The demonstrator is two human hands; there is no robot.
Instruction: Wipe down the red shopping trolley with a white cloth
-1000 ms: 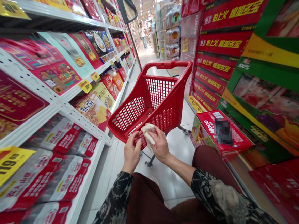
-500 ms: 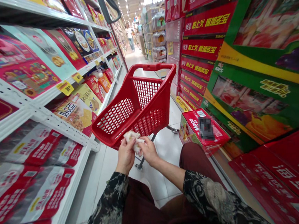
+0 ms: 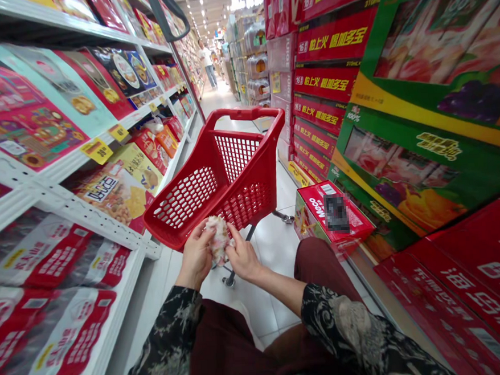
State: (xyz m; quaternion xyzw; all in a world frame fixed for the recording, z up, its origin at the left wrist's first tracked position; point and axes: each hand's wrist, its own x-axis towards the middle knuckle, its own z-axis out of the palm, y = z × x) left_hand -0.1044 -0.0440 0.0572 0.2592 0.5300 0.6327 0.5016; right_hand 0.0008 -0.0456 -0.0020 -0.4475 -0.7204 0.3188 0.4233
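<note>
I am low in a supermarket aisle, my knees in dark red trousers below the view. Both hands hold a small crumpled whitish wad (image 3: pixel 218 239), like tissue or cloth, between them. My left hand (image 3: pixel 195 257) grips it from the left, and my right hand (image 3: pixel 242 259) pinches it from the right. The wad sits just in front of the near rim of a red plastic shopping cart (image 3: pixel 199 197), whose basket looks empty.
White shelves (image 3: pixel 76 214) of boxed and bagged snacks run along the left. Stacked red and green drink cartons (image 3: pixel 404 125) line the right, with a red box (image 3: pixel 333 213) on the floor beside the cart. A person (image 3: pixel 207 62) stands far down the aisle.
My view has swung to the right and the cart now sits further left in view. My hands have turned the wad and closed in on it, the left hand now gripping it too.
</note>
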